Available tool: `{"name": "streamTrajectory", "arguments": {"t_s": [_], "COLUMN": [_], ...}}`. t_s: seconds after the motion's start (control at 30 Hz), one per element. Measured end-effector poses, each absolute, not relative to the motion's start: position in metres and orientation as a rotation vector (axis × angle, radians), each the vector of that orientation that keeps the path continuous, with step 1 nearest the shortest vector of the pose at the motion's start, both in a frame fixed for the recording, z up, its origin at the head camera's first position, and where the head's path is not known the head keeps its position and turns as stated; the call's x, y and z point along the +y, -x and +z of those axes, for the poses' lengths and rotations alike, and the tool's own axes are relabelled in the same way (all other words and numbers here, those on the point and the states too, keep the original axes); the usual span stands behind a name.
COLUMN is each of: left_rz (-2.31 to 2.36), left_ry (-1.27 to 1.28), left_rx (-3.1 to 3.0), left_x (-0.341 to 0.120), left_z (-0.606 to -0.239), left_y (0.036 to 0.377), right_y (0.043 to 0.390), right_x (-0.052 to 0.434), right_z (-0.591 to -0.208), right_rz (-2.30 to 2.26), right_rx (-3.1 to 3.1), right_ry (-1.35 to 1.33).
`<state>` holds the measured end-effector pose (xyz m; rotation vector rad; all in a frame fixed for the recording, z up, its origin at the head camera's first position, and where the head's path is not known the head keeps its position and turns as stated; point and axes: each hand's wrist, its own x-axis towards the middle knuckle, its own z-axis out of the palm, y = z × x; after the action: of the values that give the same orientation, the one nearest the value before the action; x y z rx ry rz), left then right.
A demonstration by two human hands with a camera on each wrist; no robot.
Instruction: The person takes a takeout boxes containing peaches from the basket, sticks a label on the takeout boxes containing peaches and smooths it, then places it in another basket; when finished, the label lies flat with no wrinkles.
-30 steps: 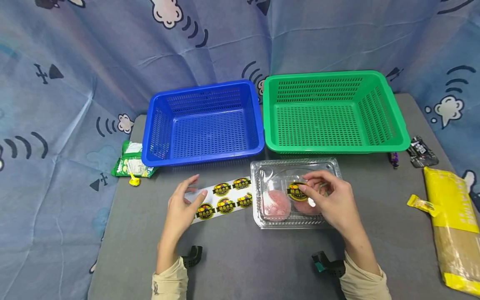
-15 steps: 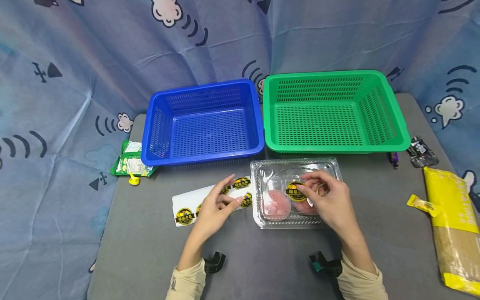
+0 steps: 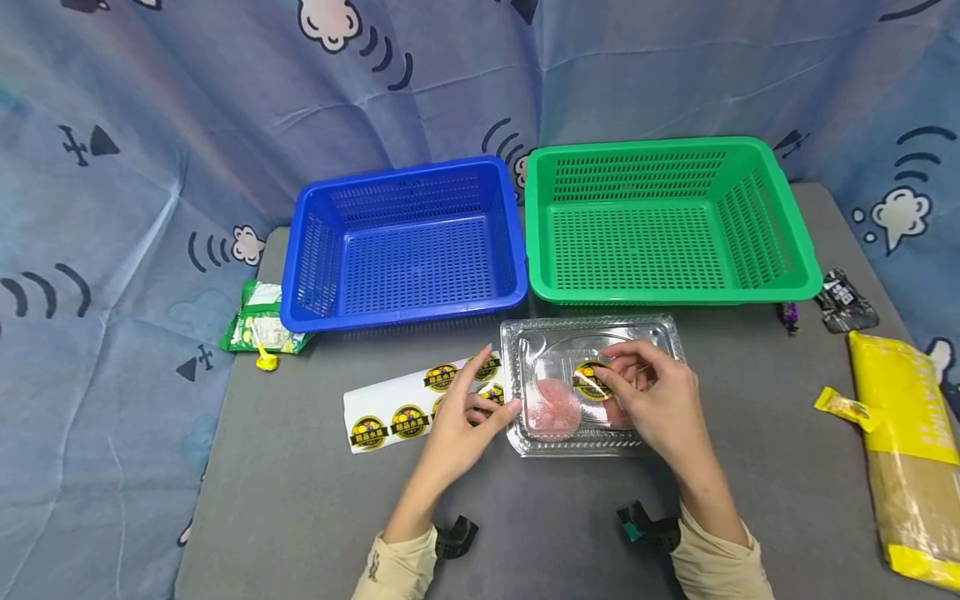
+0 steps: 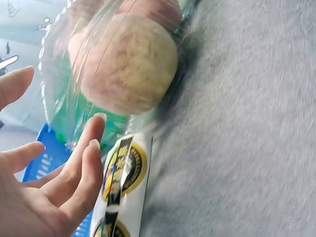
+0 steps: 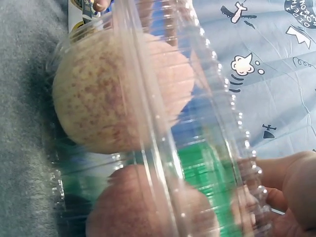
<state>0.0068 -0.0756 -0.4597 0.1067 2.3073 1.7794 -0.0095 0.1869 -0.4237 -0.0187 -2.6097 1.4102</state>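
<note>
A: While the right hand [image 3: 660, 408] pinches the round sticker [image 3: 592, 381] on the clear box [image 3: 517, 350], where is that box?

B: On the gray table [image 3: 300, 500], in front of the green basket [image 3: 806, 279]. Two peaches [image 5: 94, 94] sit inside.

A: How would it feel?

B: Light, thin and slippery, I think. It could crack, so hold it by the rim.

A: And the left hand [image 3: 461, 425]?

B: Its fingers [image 4: 81, 153] are loose and apart, right beside the box, over the sticker sheet [image 3: 375, 408]. It holds nothing.

A makeshift packing station — grey table [image 3: 300, 517], cartoon-print cloth backdrop [image 3: 150, 108], plastic sorting baskets [image 3: 405, 242].
</note>
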Motion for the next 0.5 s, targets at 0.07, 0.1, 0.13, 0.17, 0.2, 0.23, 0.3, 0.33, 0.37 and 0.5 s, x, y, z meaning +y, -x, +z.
{"name": "streamTrajectory", "arguments": {"t_s": [0.07,0.1,0.13,0.17,0.2,0.23,0.3,0.33,0.37,0.5], "left_rz": [1.776,1.772,1.763,1.756,1.750,1.747,1.748,1.751,1.757,1.773], "left_ry": [-0.111,-0.115,-0.119,-0.123,-0.128,-0.130,-0.130,-0.129,-0.127,-0.117], "left_rx": [2.308,2.310,2.316,2.320,2.323,2.324,2.323,2.320,2.317,2.304], "left_x": [-0.0725,-0.0712,-0.0702,-0.0693,-0.0685,-0.0678,-0.0668,-0.0665,-0.0662,-0.0659], "left_z": [-0.4595,-0.4596,-0.4597,-0.4595,-0.4593,-0.4592,-0.4588,-0.4586,-0.4586,-0.4585], "left_y": [-0.0077,-0.0081,-0.0086,-0.0090,-0.0093,-0.0094,-0.0095,-0.0094,-0.0093,-0.0093], "right_y": [0.0094,0.0094,0.0094,0.0094,0.0093,0.0093,0.0097,0.0099,0.0102,0.0117], "right_x": [0.1868,0.1868,0.1867,0.1867,0.1867,0.1867,0.1866,0.1865,0.1865,0.1858], "right_z": [-0.4238,-0.4238,-0.4238,-0.4239,-0.4240,-0.4242,-0.4246,-0.4249,-0.4252,-0.4266], "right_rz": [1.406,1.404,1.401,1.397,1.391,1.387,1.376,1.368,1.360,1.340], "right_rx": [-2.611,-2.612,-2.613,-2.614,-2.616,-2.616,-2.613,-2.612,-2.612,-2.613], "right_ry": [0.024,0.027,0.030,0.032,0.034,0.038,0.043,0.046,0.049,0.057]}}
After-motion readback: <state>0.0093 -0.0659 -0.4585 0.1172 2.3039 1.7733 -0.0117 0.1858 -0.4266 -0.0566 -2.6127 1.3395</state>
